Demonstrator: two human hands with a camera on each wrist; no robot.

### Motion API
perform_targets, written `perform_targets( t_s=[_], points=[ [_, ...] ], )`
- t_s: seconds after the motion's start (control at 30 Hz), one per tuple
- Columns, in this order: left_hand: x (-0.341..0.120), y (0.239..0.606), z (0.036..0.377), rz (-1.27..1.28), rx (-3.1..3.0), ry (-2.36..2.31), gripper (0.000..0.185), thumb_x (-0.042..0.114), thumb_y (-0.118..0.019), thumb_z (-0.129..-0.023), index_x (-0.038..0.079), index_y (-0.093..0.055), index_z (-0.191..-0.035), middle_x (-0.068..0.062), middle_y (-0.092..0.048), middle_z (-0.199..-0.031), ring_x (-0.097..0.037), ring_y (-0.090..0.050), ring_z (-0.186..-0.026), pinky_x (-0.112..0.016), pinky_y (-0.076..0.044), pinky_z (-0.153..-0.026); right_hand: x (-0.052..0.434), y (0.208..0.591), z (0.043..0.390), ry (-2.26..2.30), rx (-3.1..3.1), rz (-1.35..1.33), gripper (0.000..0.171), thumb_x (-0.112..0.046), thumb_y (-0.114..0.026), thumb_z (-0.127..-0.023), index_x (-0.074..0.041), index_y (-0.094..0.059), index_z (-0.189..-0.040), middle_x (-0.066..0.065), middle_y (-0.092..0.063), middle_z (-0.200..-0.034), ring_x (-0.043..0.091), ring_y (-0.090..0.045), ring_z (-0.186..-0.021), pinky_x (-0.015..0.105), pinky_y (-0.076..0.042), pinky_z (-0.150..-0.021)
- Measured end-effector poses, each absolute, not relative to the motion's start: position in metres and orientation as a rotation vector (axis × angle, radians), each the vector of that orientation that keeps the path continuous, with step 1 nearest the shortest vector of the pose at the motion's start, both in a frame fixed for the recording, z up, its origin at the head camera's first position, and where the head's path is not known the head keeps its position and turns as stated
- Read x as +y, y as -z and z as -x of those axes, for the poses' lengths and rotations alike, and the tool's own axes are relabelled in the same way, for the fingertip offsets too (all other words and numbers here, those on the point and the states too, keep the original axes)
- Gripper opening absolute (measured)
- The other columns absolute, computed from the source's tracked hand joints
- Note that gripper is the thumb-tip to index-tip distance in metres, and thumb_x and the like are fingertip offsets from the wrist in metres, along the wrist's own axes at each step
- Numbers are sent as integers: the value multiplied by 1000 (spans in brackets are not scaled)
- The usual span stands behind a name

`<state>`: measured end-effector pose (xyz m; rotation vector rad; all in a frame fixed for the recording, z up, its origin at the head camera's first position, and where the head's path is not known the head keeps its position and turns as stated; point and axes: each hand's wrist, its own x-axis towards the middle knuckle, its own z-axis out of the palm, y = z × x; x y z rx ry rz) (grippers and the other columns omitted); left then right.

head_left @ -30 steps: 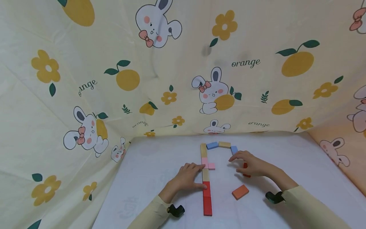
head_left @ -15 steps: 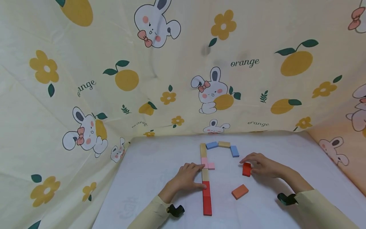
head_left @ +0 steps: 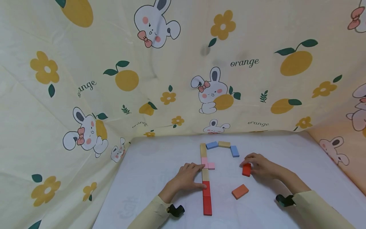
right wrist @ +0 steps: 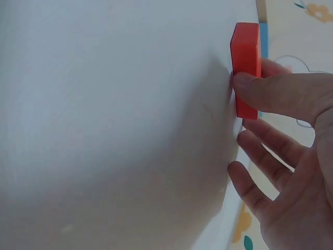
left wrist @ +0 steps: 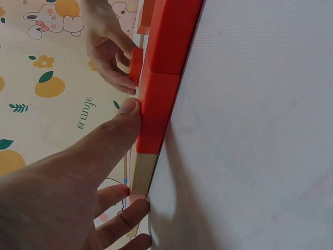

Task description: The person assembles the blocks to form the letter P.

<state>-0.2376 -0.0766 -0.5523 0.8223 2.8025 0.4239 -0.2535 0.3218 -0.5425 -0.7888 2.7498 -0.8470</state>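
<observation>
The right hand pinches a small red block between thumb and fingers, holding it on edge on the white table near the middle, right of the column of blocks. The left hand lies flat with straight fingers, its thumb pressing the column's red block. An orange block lies nearer the front edge.

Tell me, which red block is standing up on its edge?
The red block that the right hand pinches, below the blue block. The two red blocks in the long column lie flat, and so does the orange block.
</observation>
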Motion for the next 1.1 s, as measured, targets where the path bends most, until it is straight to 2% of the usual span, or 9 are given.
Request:
perform_targets(
  t_s=[0.13, 0.47, 0.77, 1.1],
  points=[
    [-76, 552, 237, -826, 2801, -424, 93, 66, -81, -87, 29, -45, -164, 1, -56, -151, -25, -47, -139, -46, -42, -115, 321, 543, 254, 839, 2767, 791, 37, -5, -83, -91, -22, -78, -124, 12, -62, -130, 40, -55, -122, 56, -56, -95],
    [-77, 552, 238, -828, 2799, -416, 93, 68, -79, -88, 30, -43, -165, 2, -56, -151, -24, -47, -139, -45, -42, -115, 310, 545, 260, 874, 2758, 712, 33, -10, -84, -93, -22, -76, -123, 2, -65, -123, 27, -56, -116, 40, -57, -93],
    [-77, 549, 237, -821, 2808, -411, 93, 67, -80, -87, 29, -45, -164, 1, -56, -150, -25, -47, -139, -45, -42, -115, 282, 549, 273, 910, 2758, 741, 32, -12, -86, -92, -18, -76, -122, 2, -64, -119, 25, -55, -113, 31, -56, -87],
    [-76, 546, 236, -813, 2797, -432, 92, 64, -81, -88, 28, -45, -164, -1, -56, -151, -26, -48, -139, -47, -42, -115, 249, 549, 276, 867, 2768, 696, 33, -16, -88, -90, -16, -75, -120, 5, -64, -123, 25, -55, -114, 38, -58, -91]
  ],
)
